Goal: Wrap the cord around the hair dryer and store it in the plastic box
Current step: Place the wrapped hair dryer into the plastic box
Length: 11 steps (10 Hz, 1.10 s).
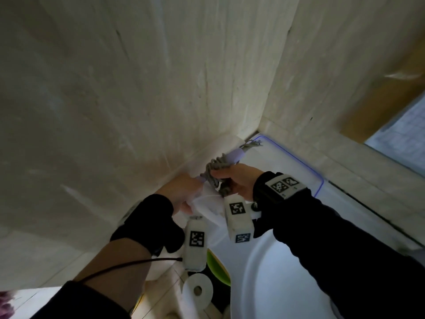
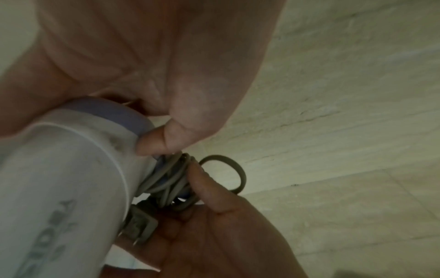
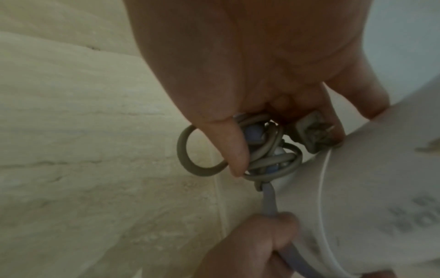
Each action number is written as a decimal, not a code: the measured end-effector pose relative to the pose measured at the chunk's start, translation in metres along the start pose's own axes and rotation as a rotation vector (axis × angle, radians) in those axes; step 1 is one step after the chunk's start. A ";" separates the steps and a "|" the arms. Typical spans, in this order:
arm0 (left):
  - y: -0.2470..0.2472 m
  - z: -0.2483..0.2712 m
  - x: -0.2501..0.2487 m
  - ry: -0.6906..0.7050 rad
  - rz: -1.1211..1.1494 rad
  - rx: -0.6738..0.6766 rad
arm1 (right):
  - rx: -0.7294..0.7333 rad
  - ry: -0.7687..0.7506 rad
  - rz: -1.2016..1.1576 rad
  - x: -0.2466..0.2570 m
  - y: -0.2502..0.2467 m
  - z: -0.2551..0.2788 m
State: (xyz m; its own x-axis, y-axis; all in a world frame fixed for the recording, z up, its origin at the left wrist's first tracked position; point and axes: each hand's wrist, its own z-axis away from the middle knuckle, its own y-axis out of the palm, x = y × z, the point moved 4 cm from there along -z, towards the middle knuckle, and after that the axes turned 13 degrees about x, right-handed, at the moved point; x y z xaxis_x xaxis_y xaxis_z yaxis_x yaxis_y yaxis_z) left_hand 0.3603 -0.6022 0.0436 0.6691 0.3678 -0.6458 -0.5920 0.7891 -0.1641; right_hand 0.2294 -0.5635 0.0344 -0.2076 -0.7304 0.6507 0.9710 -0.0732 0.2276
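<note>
A white hair dryer [image 1: 208,203] with lavender trim is held in both hands close to the tiled wall corner. My left hand [image 1: 181,192] grips its body [image 2: 59,188], thumb against the lavender ring. A grey cord [image 1: 215,168] is coiled round the folded handle. My right hand [image 1: 234,180] holds those coils [image 3: 269,156], thumb pressed on them, with the plug [image 3: 311,135] under its fingers; one loop [image 2: 228,169] sticks out. The plastic box [image 1: 305,166], pale with a blue rim, sits just behind and right of the hands.
Beige stone walls [image 1: 138,88] meet in a corner right behind the dryer. A white round basin [image 1: 299,284] lies below my right arm. A toilet paper roll [image 1: 197,290] and a green object [image 1: 216,265] are below the hands. A window [image 1: 400,134] is at the right.
</note>
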 end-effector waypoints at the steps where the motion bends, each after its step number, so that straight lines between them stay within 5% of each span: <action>1: 0.002 -0.002 -0.001 -0.082 -0.103 0.038 | 0.038 0.083 0.111 -0.014 -0.014 -0.035; 4: 0.000 -0.014 -0.003 -0.169 -0.370 0.044 | 0.119 0.244 0.235 -0.015 0.003 -0.026; 6: 0.002 -0.007 -0.012 -0.105 -0.528 -0.015 | 0.089 0.390 0.506 -0.006 0.013 -0.004; 9: -0.025 0.021 -0.020 0.106 -0.560 -0.327 | -0.013 0.260 0.806 0.012 0.018 0.011; 11: -0.020 0.028 -0.026 0.150 -0.512 -0.294 | -0.058 0.218 0.689 0.011 0.009 0.019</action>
State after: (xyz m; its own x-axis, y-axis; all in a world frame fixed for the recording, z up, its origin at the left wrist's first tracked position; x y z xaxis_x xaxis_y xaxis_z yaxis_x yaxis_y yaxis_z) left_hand 0.3671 -0.6142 0.0844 0.8437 -0.1127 -0.5248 -0.3251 0.6706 -0.6667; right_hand 0.2333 -0.5590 0.0571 0.4761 -0.7419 0.4721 0.8788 0.4210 -0.2246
